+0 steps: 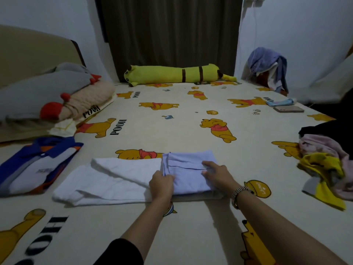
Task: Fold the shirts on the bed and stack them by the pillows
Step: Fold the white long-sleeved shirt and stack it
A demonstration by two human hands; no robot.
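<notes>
While hands press, white shirt lies half-folded.

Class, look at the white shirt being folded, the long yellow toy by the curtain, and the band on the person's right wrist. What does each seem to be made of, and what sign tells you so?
White shirt: soft matte woven or knit cloth, likely cotton; it creases and folds limply.
Long yellow toy: plush fabric, stuffed; rounded, dull surface.
Wrist band: probably metal links; it glints in segments.
</notes>
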